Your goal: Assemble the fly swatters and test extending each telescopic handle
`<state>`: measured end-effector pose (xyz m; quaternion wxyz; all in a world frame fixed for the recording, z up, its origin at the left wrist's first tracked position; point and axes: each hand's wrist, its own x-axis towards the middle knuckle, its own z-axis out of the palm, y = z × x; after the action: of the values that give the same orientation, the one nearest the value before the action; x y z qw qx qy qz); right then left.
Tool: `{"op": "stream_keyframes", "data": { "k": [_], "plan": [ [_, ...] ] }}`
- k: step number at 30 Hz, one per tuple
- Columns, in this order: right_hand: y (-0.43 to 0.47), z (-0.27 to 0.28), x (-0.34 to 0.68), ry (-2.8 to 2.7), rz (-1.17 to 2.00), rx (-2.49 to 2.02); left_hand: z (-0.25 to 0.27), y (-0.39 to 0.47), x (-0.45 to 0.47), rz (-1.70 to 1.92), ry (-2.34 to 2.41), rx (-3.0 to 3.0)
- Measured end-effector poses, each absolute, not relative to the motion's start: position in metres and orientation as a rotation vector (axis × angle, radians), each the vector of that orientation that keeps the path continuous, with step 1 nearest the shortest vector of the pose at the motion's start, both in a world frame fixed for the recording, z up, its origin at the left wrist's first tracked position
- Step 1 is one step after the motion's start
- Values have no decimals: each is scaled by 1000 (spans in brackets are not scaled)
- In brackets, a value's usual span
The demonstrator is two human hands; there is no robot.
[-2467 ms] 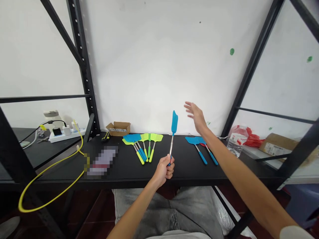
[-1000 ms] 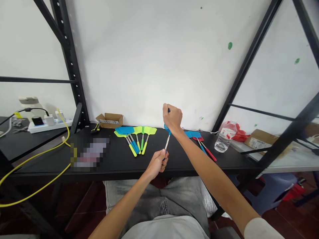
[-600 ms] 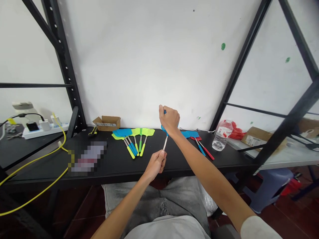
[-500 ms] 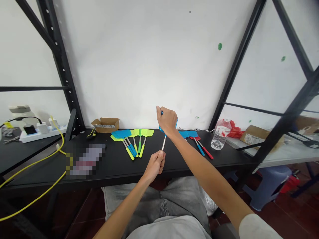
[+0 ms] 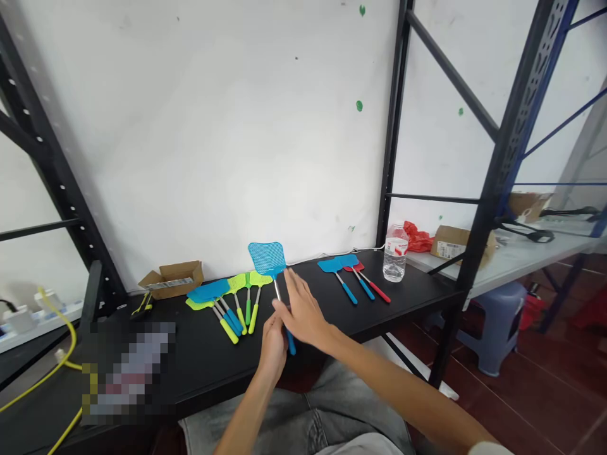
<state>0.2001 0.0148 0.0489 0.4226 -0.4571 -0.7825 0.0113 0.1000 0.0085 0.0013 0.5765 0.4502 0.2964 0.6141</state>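
Note:
A blue fly swatter [image 5: 267, 258] stands nearly upright in front of me, its mesh head up and its blue handle pointing down. My left hand [image 5: 274, 347] is closed around it, where the metal shaft meets the handle; some fingers are hidden. Against the swatter lies my right hand [image 5: 306, 313], fingers stretched out and thumb across the shaft. To the left, several yellow-green, green and blue fly swatters [image 5: 208, 292] overlap in a fan on the black table [image 5: 213, 373]. Blue swatters [image 5: 348, 294] and a red swatter [image 5: 379, 291] lie to the right.
An open cardboard box [image 5: 173, 281] sits at the back left, near a black-and-yellow tool [image 5: 142, 306]. At the right stands a water bottle [image 5: 395, 256]. Black rack posts [image 5: 391, 126] rise at both sides. A yellow cable [image 5: 71, 344] runs along the left edge.
The view has turned right. My right hand has come down from the swatter's head to its lower shaft and its fingers have straightened, uncovering the blue head. My left hand still holds the swatter.

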Motion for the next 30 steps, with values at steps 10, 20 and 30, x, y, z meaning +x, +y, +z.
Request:
{"op": "stream_keyframes", "data": {
  "k": [10, 20, 30],
  "plan": [
    [-28, 14, 242, -2077, 107, -1389, -4, 13, 98, 1449, 711, 1050],
    [21, 33, 303, -2004, -173, -1648, -1, 7, 99, 1213, 697, 1340],
    [40, 22, 326, -1751, -358, -2107, 3, 2, 98, 1155, 679, 1489]
  ]
}}
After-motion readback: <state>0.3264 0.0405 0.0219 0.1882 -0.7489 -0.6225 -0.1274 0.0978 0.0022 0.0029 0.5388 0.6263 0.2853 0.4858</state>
